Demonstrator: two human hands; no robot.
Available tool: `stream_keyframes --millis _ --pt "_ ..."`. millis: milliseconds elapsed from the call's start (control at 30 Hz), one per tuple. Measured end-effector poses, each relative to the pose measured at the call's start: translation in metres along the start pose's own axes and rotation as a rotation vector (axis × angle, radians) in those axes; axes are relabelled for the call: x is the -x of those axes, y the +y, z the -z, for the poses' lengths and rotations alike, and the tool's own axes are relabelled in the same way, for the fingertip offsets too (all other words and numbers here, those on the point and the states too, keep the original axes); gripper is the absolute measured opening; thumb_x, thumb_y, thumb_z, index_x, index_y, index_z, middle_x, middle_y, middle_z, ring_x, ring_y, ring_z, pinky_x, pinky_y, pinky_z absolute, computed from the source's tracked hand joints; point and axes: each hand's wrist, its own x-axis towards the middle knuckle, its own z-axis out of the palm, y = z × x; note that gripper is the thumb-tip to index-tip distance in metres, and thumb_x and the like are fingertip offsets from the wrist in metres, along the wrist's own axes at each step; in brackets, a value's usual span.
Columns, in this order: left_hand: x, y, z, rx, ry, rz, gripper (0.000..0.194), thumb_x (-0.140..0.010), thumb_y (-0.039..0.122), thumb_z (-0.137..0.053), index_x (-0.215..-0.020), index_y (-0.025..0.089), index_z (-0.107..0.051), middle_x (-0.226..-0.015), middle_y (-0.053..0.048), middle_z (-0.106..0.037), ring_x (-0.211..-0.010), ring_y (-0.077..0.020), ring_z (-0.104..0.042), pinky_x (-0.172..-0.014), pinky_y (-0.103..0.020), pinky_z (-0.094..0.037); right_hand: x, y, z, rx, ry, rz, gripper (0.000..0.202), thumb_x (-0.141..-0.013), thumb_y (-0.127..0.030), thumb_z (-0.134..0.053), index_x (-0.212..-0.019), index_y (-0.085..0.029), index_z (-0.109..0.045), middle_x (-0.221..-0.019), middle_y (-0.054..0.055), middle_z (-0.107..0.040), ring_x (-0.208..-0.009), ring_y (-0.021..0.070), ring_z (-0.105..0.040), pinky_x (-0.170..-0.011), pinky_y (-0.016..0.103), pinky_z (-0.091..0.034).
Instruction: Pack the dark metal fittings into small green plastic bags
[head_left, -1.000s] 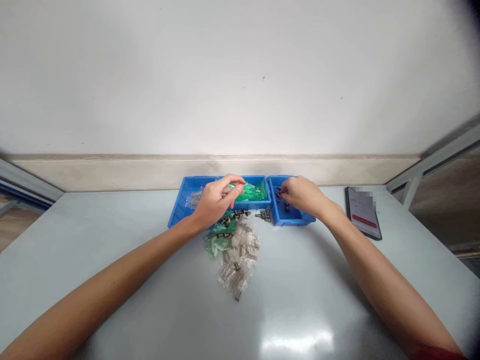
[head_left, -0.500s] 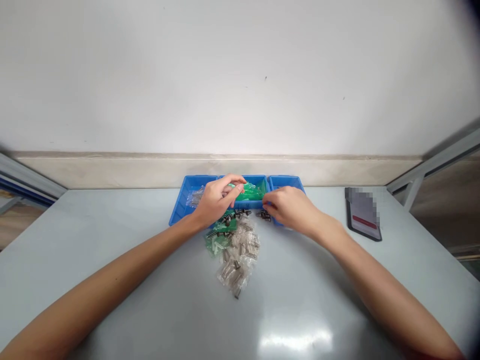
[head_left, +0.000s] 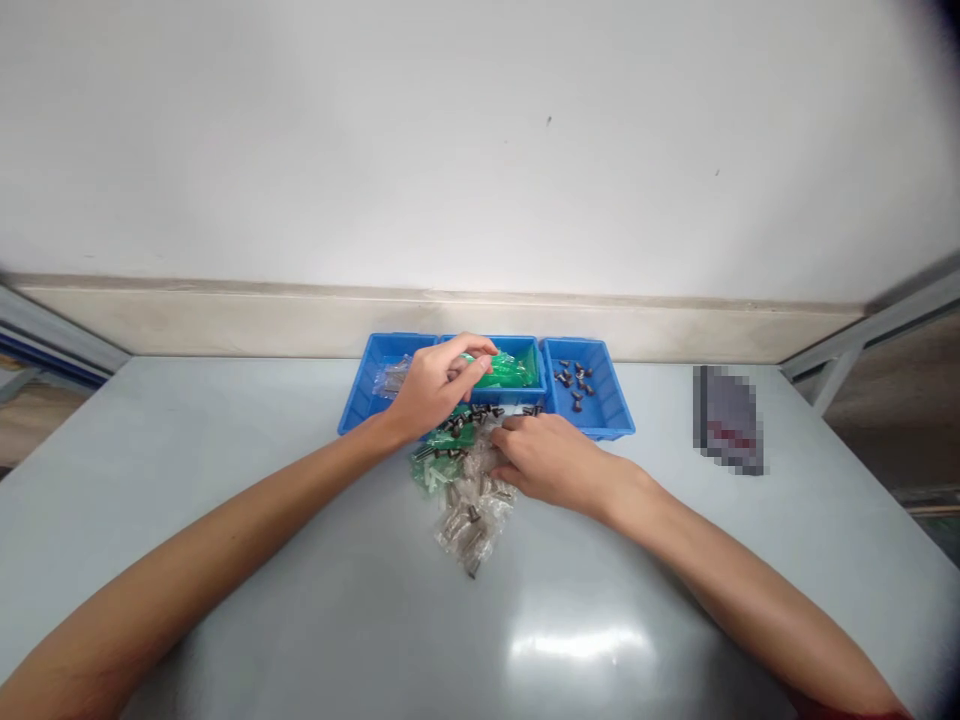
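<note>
Three blue bins stand side by side at the table's far edge. My left hand [head_left: 433, 385] hovers over the front rim of the middle bin [head_left: 525, 350], its fingers touching a green bag [head_left: 506, 372] inside it. My right hand [head_left: 546, 461] rests palm down on the pile of clear small bags [head_left: 469, 520] in front of the bins, fingers curled among loose dark metal parts [head_left: 454, 425]; whether it grips one is hidden. The right bin [head_left: 611, 405] holds several dark small parts [head_left: 572, 378]. The left bin [head_left: 367, 395] holds a clear bag.
A phone [head_left: 726, 418] lies on the grey table [head_left: 300, 560] to the right of the bins. Green small bags [head_left: 429, 478] lie at the pile's left side. A white wall with a beige ledge runs behind the bins.
My right hand left the right bin and came left and nearer, down onto the pile of bags. My left hand stayed at the middle bin. The view shifted slightly.
</note>
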Motion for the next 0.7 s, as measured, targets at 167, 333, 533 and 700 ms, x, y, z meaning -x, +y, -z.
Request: stream_keyframes --millis 167,333,533,700 --pt "0.0 0.001 0.0 0.005 -0.012 0.003 0.021 -0.097 0.031 -0.053 -0.104 0.015 -0.064 -0.081 -0.004 -0.069 -0.048 -0.0083 -0.055 -0.052 -0.021 -0.047 -0.002 0.0 -0.007 0.015 0.007 0.009 0.014 -0.089 -0.014 -0.057 -0.098 -0.012 -0.069 -0.086 0.011 -0.073 -0.068 0.0209 -0.066 -0.052 0.03 -0.034" --pt "0.0 0.003 0.001 0.013 -0.014 0.043 0.024 -0.097 0.035 -0.052 -0.103 0.015 -0.064 -0.074 -0.002 -0.067 -0.048 -0.0094 -0.054 -0.05 -0.022 -0.045 -0.003 0.009 -0.007 -0.032 0.103 0.022 0.014 -0.087 -0.007 -0.054 -0.09 -0.015 -0.065 -0.085 0.008 -0.071 -0.063 0.0166 -0.06 -0.051 0.03 -0.027" --pt "0.0 0.001 0.001 0.045 -0.04 0.061 0.029 -0.1 0.039 -0.048 -0.106 0.016 -0.064 -0.081 -0.002 -0.067 -0.052 -0.0095 -0.053 -0.051 -0.022 -0.044 -0.002 0.021 0.01 -0.373 0.478 -0.099 0.01 -0.09 -0.014 -0.055 -0.085 -0.019 -0.061 -0.078 0.001 -0.068 -0.066 0.0148 -0.058 -0.06 0.028 -0.036" --pt "0.002 -0.003 0.003 0.022 -0.1 0.003 0.041 -0.103 0.04 -0.038 -0.097 0.015 -0.07 -0.064 0.0 -0.059 -0.054 -0.0112 -0.055 -0.055 -0.022 -0.044 -0.009 0.023 0.005 -0.582 0.779 -0.179 0.007 -0.09 -0.019 -0.059 -0.084 -0.019 -0.061 -0.074 0.0 -0.065 -0.064 0.0141 -0.058 -0.062 0.027 -0.041"
